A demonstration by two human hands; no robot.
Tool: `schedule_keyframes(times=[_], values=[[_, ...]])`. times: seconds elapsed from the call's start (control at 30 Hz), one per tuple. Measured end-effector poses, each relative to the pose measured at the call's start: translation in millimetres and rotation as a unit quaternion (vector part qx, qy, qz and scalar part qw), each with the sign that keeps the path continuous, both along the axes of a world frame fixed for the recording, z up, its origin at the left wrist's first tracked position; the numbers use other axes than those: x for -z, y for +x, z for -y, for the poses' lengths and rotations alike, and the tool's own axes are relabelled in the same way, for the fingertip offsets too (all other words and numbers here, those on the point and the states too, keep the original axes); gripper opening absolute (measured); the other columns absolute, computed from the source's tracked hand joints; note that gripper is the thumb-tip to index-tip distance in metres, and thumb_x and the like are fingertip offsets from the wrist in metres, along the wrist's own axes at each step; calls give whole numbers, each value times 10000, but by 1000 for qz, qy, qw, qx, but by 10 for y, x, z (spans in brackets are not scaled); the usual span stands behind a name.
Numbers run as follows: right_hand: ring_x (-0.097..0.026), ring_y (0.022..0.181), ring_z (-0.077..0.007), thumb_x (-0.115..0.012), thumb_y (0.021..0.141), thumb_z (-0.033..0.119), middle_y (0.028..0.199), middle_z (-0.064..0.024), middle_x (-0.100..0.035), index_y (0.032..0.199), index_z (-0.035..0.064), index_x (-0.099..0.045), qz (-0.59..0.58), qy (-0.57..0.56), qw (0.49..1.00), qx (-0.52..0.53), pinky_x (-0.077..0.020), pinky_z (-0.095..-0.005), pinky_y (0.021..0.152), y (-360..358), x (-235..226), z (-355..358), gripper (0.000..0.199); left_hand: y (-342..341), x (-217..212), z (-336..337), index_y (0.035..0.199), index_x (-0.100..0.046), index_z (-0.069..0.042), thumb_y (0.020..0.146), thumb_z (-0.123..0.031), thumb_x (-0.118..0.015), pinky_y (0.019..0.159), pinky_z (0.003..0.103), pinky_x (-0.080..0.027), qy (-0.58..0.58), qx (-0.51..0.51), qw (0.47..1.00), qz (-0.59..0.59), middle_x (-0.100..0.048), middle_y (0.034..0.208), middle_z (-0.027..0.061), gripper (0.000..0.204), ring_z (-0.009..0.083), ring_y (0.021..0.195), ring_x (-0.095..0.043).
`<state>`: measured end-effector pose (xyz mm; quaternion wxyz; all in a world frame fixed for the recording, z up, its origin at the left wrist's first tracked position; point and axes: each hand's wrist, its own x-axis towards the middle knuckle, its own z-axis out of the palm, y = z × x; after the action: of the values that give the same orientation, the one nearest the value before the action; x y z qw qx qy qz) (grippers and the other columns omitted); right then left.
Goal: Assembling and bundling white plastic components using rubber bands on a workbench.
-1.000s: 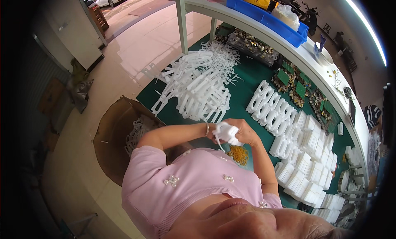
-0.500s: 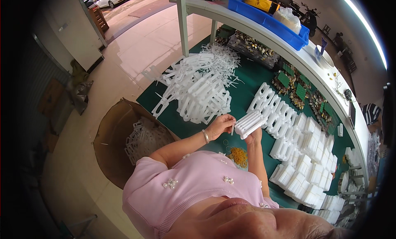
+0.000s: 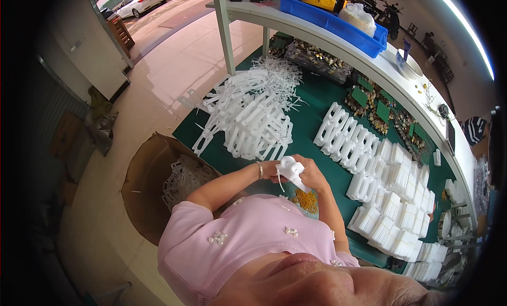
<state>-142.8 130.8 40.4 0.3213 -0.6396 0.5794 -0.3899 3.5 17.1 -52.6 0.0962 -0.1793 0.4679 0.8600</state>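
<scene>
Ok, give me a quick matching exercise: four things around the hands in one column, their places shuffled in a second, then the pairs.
Things:
1. white plastic part
2. cardboard box
3. blue tray
4. loose heap of white frames

Places:
A. on the white shelf above the bench
B. on the floor at the person's left
C. held between both hands
D. on the green mat beyond the hands

Pairs: 1-C, 2-B, 3-A, 4-D

top: pink knit, short sleeves | trim: pearl-bead clusters on front | left wrist: thin bracelet (image 3: 260, 169)
</scene>
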Motion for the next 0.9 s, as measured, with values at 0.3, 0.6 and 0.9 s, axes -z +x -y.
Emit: schedule_keyframes(times=[0.3,0.6,0.9], values=[[-627,685,-144,-534,854,132,830,-67,-635,969,3,-589,408,1,881,241,-513,-292,587,-216,86,10,181,39,-377,-107,1055,-552,1,931,-262,-530,601,257,-429,39,-76,988,-128,-543,769,36,292,128,703,-535],[-612,655,-185,-496,920,200,786,-73,-592,962,21,-556,630,-9,714,307,-523,-332,572,-82,259,-5,194,-93,-288,-286,895,-566,-20,893,-239,-594,464,248,-399,15,-260,964,-55,-515,616,25,220,126,511,-507],[-626,818,-152,-634,754,72,927,-62,-648,1039,7,-590,255,-72,958,106,-491,-271,735,132,24,-160,296,-87,284,-83,743,-522,-121,897,-252,-516,384,247,-297,235,-57,968,70,-398,531,-31,202,113,418,-390]])
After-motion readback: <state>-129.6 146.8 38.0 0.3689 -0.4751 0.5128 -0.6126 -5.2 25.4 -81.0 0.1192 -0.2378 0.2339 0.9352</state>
